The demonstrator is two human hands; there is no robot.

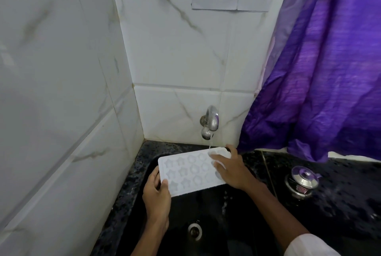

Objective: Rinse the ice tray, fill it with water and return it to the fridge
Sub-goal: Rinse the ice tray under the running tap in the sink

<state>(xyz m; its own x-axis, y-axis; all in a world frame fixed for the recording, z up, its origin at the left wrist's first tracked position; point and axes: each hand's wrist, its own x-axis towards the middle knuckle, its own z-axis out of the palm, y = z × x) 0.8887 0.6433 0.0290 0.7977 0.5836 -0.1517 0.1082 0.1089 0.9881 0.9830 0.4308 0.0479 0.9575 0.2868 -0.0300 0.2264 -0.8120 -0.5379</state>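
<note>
You held the white plastic ice tray with star and round moulds [191, 170] level over the black speckled stone sink [144, 173], its far right corner under the thin stream of water [210, 144] that ran from the chrome wall tap [210, 122]. Your left hand [156, 196] gripped the tray's near left corner, thumb curled over the top face and the other fingers tucked beneath. Your right hand [231, 170] lay on the tray's right end, fingers fairly straight and slightly apart across the moulds, thumb out by the far edge. A round metal drain [194, 231] sat in the basin below the tray. On the dark counter to your right stood a steel pot with a knobbed lid [302, 181], near the purple curtain [329, 70]
</note>
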